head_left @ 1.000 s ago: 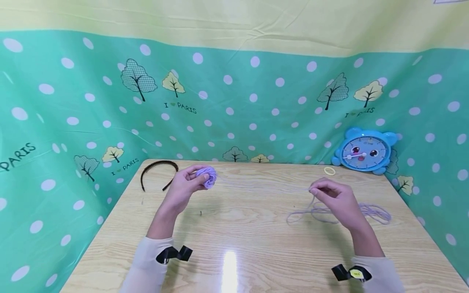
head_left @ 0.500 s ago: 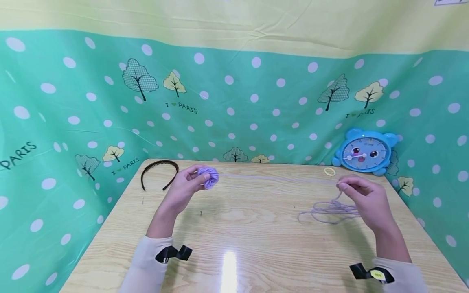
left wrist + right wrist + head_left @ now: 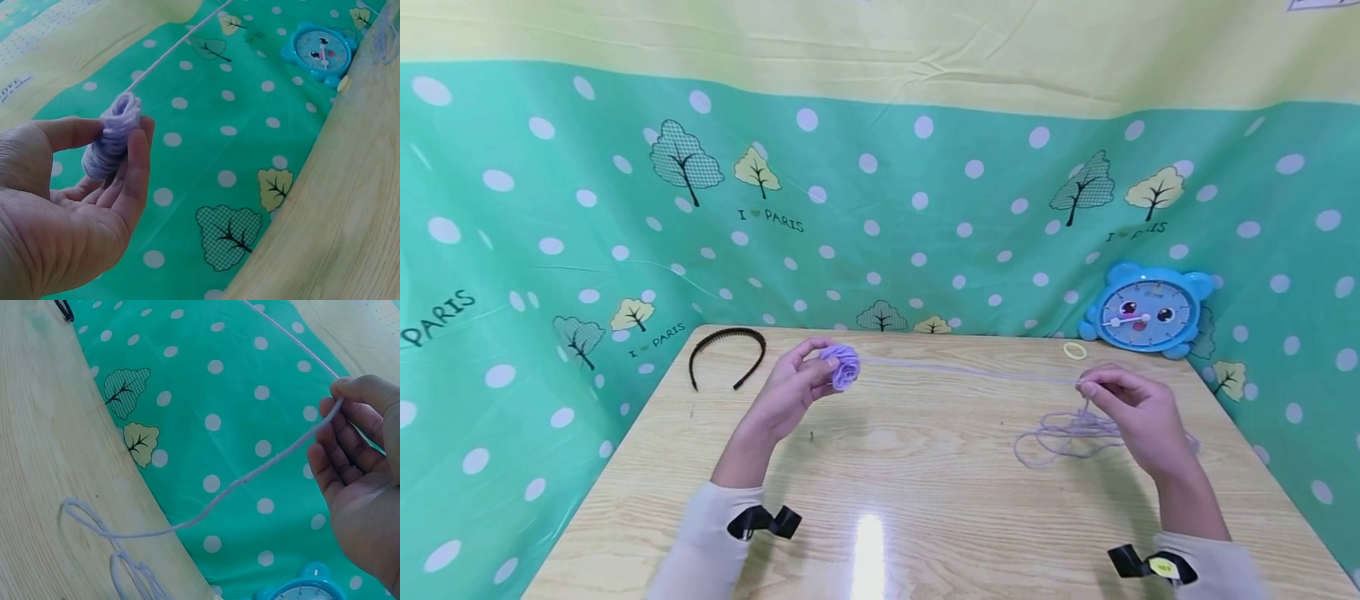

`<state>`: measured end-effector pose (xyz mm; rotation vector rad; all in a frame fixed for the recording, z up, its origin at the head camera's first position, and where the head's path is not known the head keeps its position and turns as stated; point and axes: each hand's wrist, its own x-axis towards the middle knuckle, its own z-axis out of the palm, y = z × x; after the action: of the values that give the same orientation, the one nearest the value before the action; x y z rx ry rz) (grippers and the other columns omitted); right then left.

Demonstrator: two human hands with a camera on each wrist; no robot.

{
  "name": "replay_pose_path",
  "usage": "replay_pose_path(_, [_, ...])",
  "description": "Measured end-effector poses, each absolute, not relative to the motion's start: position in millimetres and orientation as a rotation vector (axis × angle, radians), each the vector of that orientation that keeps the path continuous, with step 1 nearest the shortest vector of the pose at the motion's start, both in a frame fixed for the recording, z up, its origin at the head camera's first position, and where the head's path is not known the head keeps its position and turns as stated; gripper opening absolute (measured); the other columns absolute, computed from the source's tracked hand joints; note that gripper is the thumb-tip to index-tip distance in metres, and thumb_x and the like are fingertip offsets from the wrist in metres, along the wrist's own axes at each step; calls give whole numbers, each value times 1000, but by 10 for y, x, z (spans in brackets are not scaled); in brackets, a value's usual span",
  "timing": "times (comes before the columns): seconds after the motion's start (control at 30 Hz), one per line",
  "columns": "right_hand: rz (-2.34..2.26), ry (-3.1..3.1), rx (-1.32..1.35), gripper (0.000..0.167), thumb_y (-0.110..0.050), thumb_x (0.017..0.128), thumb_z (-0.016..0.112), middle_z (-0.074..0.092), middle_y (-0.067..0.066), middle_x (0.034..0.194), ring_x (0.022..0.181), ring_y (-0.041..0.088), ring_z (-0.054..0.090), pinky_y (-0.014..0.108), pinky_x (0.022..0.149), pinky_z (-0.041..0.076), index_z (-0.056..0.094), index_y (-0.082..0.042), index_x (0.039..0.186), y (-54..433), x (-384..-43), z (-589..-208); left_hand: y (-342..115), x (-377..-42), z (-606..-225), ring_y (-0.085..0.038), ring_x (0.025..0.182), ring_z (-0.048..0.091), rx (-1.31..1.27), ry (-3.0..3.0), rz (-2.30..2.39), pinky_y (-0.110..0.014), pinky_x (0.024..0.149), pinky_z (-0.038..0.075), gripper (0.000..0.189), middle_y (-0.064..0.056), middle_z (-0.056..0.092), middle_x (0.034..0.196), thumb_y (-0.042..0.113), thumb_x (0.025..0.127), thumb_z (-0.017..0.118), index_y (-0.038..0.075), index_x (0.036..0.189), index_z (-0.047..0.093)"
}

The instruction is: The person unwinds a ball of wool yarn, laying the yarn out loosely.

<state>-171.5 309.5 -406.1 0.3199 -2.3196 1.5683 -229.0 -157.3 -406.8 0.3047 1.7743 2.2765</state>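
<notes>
Cloth (image 3: 925, 250) in green and yellow, printed with white dots and trees, hangs beyond the fingers of the left hand (image 3: 790, 387) and the right hand (image 3: 1138, 412). Beneath all the fingers spreads the pale, wood-grained desk (image 3: 962, 508). Whitish sleeves (image 3: 703, 533) show nearer the wearer than the fingers. The blue clock (image 3: 1146, 312) stands beyond the right fingers and a little to their right, close to the cloth. Left of the left fingers, towards the desk's far edge, lies the dark headband (image 3: 730, 332). Lilac yarn (image 3: 244, 480) is pinched between right thumb and forefinger; one stretch drops from them to loose loops on the desk below, while another runs nearly straight across to the left fingers. These grip the yarn roll (image 3: 845, 367) above the desk, with the thumb pressed on one side. The cream ring (image 3: 1074, 358) lies beyond the right fingertips, near the clock. A dark speck (image 3: 812, 436) sits on the desk, nearer the wearer than the left fingers.
</notes>
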Motion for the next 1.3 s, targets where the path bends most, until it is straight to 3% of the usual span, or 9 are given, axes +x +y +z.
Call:
replay_pose_path(0.13, [1580, -2309, 332, 14, -2, 100, 64, 70, -11, 103, 93, 4, 65, 9, 81, 55, 71, 7, 109, 3067, -1726, -4077, -1531, -2293, -4087, -14, 99, 70, 349, 1735, 2249, -26, 85, 62, 50, -3, 64, 119, 0, 103, 53, 7, 152, 42])
replay_pose_path(0.2, [1574, -2312, 341, 14, -2, 100, 64, 70, -11, 103, 93, 4, 65, 9, 81, 55, 71, 7, 109, 3055, -1728, -4084, -1514, -2292, -4096, -15, 102, 68, 362, 1712, 2238, -26, 86, 62, 54, -5, 60, 123, -1, 102, 54, 6, 154, 41])
replay_pose_path(0.33, [1557, -2320, 339, 14, -3, 100, 64, 70, -11, 103, 93, 5, 65, 10, 81, 55, 70, 7, 109, 3034, -1732, -4088, -1479, -2282, -4109, -15, 103, 67, 364, 1653, 2233, -27, 88, 62, 45, -6, 59, 125, 5, 103, 55, 5, 148, 49])
replay_pose_path(0.5, [1536, -2349, 319, 16, -4, 101, 65, 69, -13, 104, 94, 4, 64, 10, 82, 55, 70, 8, 111, 3023, -1734, -4085, -1435, -2278, -4138, -13, 98, 69, 290, 1648, 2235, -27, 85, 62, 28, -3, 64, 118, 16, 106, 57, 12, 133, 62])
replay_pose_path(0.63, [1552, -2334, 339, 14, -2, 100, 64, 70, -11, 104, 94, 5, 64, 9, 83, 55, 71, 7, 109, 3048, -1712, -4069, -1417, -2294, -4170, -14, 99, 69, 205, 1747, 2237, -26, 85, 61, 26, -4, 66, 117, 16, 104, 61, 10, 129, 65])
replay_pose_path(0.73, [1677, -2219, 530, 14, 10, 98, 59, 70, -4, 105, 97, 8, 64, 11, 87, 55, 71, 7, 106, 3080, -1663, -4022, -1421, -2310, -4180, -15, 101, 69, 159, 1812, 2252, -26, 86, 61, 30, -4, 67, 116, 16, 103, 63, 5, 132, 63])
replay_pose_path(0.87, [1880, -1980, 937, 32, 29, 89, 49, 71, 6, 105, 101, 14, 64, 17, 89, 57, 70, 9, 102, 3119, -1606, -3979, -1436, -2325, -4171, -14, 99, 70, 99, 1809, 2311, -26, 86, 62, 28, -3, 68, 115, 16, 103, 64, 5, 129, 64])
replay_pose_path(1.03, [1953, -1871, 1287, 36, 34, 85, 48, 71, 14, 110, 105, 20, 63, 22, 90, 58, 68, 13, 105, 3179, -1593, -4010, -1457, -2340, -4159, -13, 97, 71, 31, 1770, 2390, -25, 86, 62, 21, -4, 70, 113, 11, 104, 61, 7, 124, 66])
replay_pose_path(1.3, [1962, -1987, 1361, 47, 37, 82, 43, 71, 12, 113, 109, 18, 63, 21, 94, 56, 69, 9, 109, 3380, -1611, -4094, -1515, -2358, -4161, -13, 98, 72, 8, 1755, 2437, -26, 90, 62, 17, -3, 71, 111, 9, 103, 62, 9, 119, 67])
